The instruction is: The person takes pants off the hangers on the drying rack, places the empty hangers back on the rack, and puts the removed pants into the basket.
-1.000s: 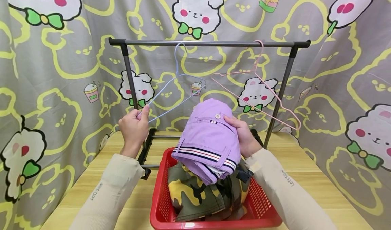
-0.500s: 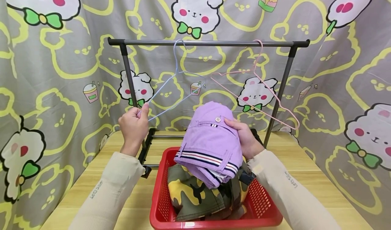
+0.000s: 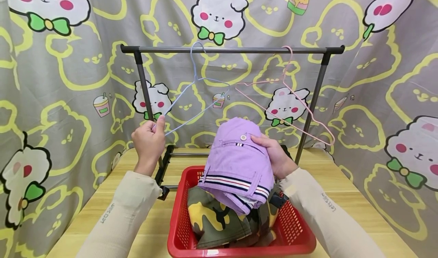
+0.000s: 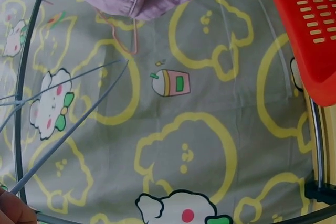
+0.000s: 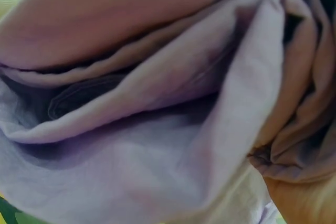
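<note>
My left hand (image 3: pixel 148 145) grips the left corner of a blue wire hanger (image 3: pixel 181 93). The hanger's hook is at the rack's bar, its top slightly above it; whether it touches the bar I cannot tell. In the left wrist view the thumb side of that hand shows at the lower left, with the hanger (image 4: pixel 68 135) running from it. My right hand (image 3: pixel 278 157) holds a folded pair of purple pants (image 3: pixel 236 161) with a striped waistband, thumb on top near a button. Its other fingers are hidden by the cloth. Purple fabric (image 5: pixel 157 103) fills most of the right wrist view.
A dark metal rack (image 3: pixel 232 50) stands on the wooden table (image 3: pixel 342 212). From its bar hangs a pink wire hanger (image 3: pixel 285 119) on the right. Below the pants sits a red basket (image 3: pixel 179 227) with camouflage clothing (image 3: pixel 219 227) inside. A patterned curtain (image 3: pixel 82 117) surrounds the table.
The blue hanger's hook has shifted a little up and to the left against the bar. The purple pants have dropped slightly and moved right with my right hand.
</note>
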Available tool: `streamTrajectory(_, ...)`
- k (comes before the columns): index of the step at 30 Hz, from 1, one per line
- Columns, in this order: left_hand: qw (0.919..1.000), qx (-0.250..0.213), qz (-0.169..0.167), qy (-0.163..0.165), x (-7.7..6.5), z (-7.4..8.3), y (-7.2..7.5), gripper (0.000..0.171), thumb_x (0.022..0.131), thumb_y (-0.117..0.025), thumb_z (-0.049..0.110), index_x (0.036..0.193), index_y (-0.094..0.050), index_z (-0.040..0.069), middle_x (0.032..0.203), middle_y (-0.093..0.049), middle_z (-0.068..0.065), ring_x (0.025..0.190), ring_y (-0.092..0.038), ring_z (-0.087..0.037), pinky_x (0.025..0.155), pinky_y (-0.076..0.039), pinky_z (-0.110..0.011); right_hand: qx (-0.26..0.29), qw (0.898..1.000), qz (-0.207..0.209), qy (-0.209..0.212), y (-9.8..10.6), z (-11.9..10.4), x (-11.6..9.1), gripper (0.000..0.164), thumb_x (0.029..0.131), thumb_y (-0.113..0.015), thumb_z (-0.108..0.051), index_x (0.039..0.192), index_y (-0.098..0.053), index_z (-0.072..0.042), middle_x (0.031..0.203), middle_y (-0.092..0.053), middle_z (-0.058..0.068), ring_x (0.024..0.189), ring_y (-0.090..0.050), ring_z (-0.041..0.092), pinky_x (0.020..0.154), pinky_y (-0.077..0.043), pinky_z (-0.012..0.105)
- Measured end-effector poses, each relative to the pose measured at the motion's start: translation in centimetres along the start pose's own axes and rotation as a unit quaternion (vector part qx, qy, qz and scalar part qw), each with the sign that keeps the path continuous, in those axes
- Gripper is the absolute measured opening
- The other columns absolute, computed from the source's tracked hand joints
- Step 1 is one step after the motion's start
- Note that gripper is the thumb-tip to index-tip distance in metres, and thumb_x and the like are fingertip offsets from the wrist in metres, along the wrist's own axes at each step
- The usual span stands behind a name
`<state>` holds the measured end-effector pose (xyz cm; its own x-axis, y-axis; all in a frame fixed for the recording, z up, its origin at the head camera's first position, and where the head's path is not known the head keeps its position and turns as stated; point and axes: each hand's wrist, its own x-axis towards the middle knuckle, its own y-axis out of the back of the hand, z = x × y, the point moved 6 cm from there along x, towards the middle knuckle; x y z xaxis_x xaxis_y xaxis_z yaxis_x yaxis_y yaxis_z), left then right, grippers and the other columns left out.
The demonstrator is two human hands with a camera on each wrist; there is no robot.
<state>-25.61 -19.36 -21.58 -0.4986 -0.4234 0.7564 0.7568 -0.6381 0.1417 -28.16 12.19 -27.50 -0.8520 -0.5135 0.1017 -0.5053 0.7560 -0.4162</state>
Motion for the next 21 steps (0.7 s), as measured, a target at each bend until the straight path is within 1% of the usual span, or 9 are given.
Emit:
streamTrajectory(6,0.9999,-0.001,0.010,-0.010,0.05,0.16,0.05,0.052,0.094,-0.064,0.029,0.052,-0.040,0.010,0.049,-0.039,0.001,0.050,-0.040,-0.024,0.049,-0.026,-0.032,-0.012,1.000,0.008,-0.001,0.25,0.02,-0.06,0.041,0.098,-0.053,-0.024,0.133,-0.033,-0.017,0.116,-0.054,0.004,0.104,-0.057,0.015,0.091,-0.047,0.029)
streamTrajectory(13,0.9999,-0.002,0.012,-0.007,0.22,0.29,0.00,0.051,0.094,-0.064,0.027,0.053,-0.040,0.009,0.052,-0.039,-0.002,0.053,-0.040,-0.025,0.052,-0.026,-0.033,-0.025,0.999,0.020,-0.002,0.74,0.43,-0.07,0.034,0.099,-0.052,-0.021,0.128,-0.036,-0.015,0.114,-0.055,0.003,0.102,-0.057,0.014,0.090,-0.047,0.028)
streamTrajectory(21,0.9998,-0.002,0.015,-0.010,0.41,0.46,-0.09,0.050,0.094,-0.064,0.027,0.054,-0.041,0.009,0.051,-0.038,-0.001,0.053,-0.040,-0.027,0.053,-0.026,-0.033,-0.027,1.000,-0.004,0.003,0.61,0.60,-0.04,0.030,0.099,-0.050,-0.019,0.126,-0.040,-0.013,0.112,-0.059,0.003,0.102,-0.059,0.015,0.090,-0.048,0.029)
